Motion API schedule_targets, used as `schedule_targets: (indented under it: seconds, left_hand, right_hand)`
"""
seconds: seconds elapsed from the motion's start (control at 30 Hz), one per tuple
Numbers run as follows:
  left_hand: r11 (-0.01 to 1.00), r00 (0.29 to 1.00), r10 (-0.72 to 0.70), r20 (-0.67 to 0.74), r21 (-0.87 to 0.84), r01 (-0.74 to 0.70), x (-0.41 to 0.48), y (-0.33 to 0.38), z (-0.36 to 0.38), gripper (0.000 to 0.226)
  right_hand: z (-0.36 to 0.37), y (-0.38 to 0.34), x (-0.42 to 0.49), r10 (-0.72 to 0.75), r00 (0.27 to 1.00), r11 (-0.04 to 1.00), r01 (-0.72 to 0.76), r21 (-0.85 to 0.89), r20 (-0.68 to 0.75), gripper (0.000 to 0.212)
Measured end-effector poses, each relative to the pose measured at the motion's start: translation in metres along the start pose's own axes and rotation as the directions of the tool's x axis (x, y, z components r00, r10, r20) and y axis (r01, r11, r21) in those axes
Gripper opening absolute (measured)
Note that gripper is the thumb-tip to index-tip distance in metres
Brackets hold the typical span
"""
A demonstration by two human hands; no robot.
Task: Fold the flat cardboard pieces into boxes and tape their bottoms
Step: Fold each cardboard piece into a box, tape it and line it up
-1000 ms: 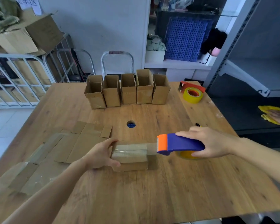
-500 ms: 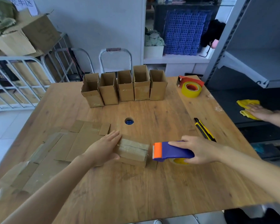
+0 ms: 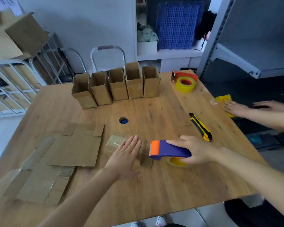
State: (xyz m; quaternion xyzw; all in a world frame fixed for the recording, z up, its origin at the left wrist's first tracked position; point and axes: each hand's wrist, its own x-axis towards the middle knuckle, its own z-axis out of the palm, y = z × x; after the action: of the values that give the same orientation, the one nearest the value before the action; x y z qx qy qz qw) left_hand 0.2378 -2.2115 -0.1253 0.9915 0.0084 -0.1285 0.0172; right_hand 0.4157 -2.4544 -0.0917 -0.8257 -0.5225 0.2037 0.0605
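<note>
A small folded cardboard box (image 3: pixel 113 143) lies on its side in the middle of the wooden table (image 3: pixel 154 185), a strip of clear tape over it. My left hand (image 3: pixel 125 156) lies flat on the box with straight fingers, covering its right half. My right hand (image 3: pixel 195 150) grips the blue and orange tape dispenser (image 3: pixel 166 150) just right of the box, its yellow roll resting on the table. Flat cardboard pieces (image 3: pixel 75 145) are spread out to the left. Several finished open boxes (image 3: pixel 118 86) stand in a row at the back.
A yellow and black utility knife (image 3: pixel 200 126) lies to the right, a second tape dispenser with a yellow roll (image 3: pixel 185 81) at the back right. A round hole (image 3: pixel 123 120) sits mid-table. Another person's hands (image 3: pixel 236 108) press a yellow cloth (image 3: pixel 223 99) beside the right edge.
The dispenser has come away from the box and down to the table. My left hand went from gripping the box's left side to lying flat on top. The knife came into view.
</note>
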Motion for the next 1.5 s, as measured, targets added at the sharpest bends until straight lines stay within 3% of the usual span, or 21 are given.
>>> schedule_targets:
  seconds: [0.13,0.33,0.6,0.73,0.87,1.03,1.2,1.33,1.4,1.5]
  left_hand:
    - [1.000,1.000,0.008,0.002,-0.006,-0.008,0.001,0.001,-0.001,0.101]
    - [1.000,0.999,0.026,0.038,-0.014,-0.025,0.002,-0.002,-0.003,0.101]
    - [0.999,0.998,0.036,0.045,-0.028,-0.035,0.001,-0.005,-0.004,0.101]
    - [0.964,0.999,-0.010,0.037,-0.266,0.020,0.004,-0.004,-0.009,0.101]
    - [0.857,0.983,-0.179,-0.031,-0.496,0.140,0.010,0.007,-0.017,0.059]
    - [0.868,0.932,-0.352,-0.081,-0.401,0.293,0.020,0.033,-0.016,0.057]
    - [0.885,0.932,-0.354,-0.076,-0.348,0.308,0.021,0.032,-0.019,0.060]
    - [0.895,0.933,-0.352,-0.078,-0.321,0.310,0.021,0.034,-0.019,0.059]
    - [0.895,0.933,-0.351,-0.071,-0.319,0.313,0.021,0.034,-0.020,0.059]
    - [0.901,0.936,-0.347,-0.059,-0.299,0.315,0.020,0.036,-0.022,0.058]
  right_hand:
    - [-0.009,0.004,-0.017,0.032,0.998,0.997,-0.028,0.067,-0.061,0.079]
    - [-0.011,-0.005,-0.034,0.008,0.996,1.000,-0.006,0.017,-0.091,0.081]
    - [-0.019,-0.014,-0.034,0.036,0.999,0.999,-0.035,-0.022,0.037,0.080]
    - [-0.018,-0.018,-0.025,0.039,0.996,0.997,-0.032,-0.076,0.084,0.077]
    - [-0.015,-0.025,-0.017,0.046,0.992,0.994,-0.034,-0.103,0.120,0.076]
    - [-0.014,-0.041,-0.007,0.080,0.982,0.991,-0.061,-0.117,0.171,0.073]
    - [-0.020,-0.065,0.014,0.069,0.980,0.986,-0.039,-0.160,0.189,0.037]
    - [-0.032,-0.076,0.028,0.063,0.979,0.982,-0.027,-0.186,0.191,0.029]
    - [-0.033,-0.076,0.030,0.074,0.976,0.987,-0.042,-0.155,0.206,0.031]
    - [-0.034,-0.074,0.028,0.150,0.964,0.988,-0.139,-0.066,0.220,0.058]
